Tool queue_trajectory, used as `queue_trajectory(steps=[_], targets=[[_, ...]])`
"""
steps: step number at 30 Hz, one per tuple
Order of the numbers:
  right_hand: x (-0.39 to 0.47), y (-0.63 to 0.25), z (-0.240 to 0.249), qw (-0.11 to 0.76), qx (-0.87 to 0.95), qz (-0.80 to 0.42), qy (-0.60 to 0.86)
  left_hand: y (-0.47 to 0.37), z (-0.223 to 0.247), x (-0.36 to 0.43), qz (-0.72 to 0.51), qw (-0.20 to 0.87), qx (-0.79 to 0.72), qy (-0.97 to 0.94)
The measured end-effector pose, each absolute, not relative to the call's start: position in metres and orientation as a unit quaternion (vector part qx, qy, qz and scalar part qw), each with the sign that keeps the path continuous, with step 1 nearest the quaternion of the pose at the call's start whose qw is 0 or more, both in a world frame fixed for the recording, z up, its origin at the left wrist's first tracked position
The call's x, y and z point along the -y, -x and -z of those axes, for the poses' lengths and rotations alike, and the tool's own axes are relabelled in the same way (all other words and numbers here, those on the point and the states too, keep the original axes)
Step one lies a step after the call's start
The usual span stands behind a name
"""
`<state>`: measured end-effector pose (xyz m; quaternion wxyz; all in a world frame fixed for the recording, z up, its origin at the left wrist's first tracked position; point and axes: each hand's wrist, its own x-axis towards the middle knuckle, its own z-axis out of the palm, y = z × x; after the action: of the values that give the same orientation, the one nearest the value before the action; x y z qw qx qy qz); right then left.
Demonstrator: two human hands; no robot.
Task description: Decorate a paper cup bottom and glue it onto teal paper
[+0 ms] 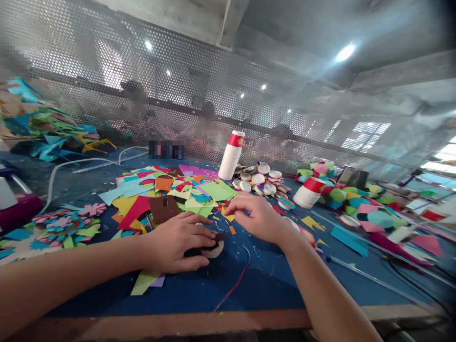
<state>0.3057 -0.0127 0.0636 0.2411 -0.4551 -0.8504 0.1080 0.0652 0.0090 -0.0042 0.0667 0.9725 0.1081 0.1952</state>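
- Head view: the left hand (176, 242) lies with fingers slightly spread over a white disc (216, 250) and a dark brown piece (221, 236), low on the worktop (192, 297); whether it grips or merely presses, I cannot tell. Uneven pressure could skew the piece against the disc.
- The right hand (261, 216) is narrow, fingers curled near a yellow scrap (229, 216); whether it pinches anything is hidden. A careless sweep could scatter the loose paper pieces (218, 191).
- A pink-red strand (235, 284) curls near the disc and could snag under a wrist.
- The tall cup stack (230, 159) could topple if a far reach knocked it.
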Motion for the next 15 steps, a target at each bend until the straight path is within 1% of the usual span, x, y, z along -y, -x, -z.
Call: queue_trajectory(steps=[4, 7, 10, 15], targets=[[0.013, -0.304, -0.059, 0.116, 0.879, -0.165, 0.431, -0.068, 0.004, -0.011, -0.202, 0.077, -0.087, -0.972], [0.013, -0.301, -0.055, 0.046, 0.883, -0.186, 0.429, -0.067, 0.003, -0.011, -0.198, 0.065, -0.082, -0.975], [0.014, -0.298, -0.051, 0.014, 0.881, -0.184, 0.436, -0.067, 0.004, -0.011, -0.195, 0.046, -0.077, -0.977], [0.016, -0.293, -0.048, 0.009, 0.883, -0.157, 0.442, -0.065, 0.006, -0.01, -0.198, 0.03, -0.079, -0.976]])
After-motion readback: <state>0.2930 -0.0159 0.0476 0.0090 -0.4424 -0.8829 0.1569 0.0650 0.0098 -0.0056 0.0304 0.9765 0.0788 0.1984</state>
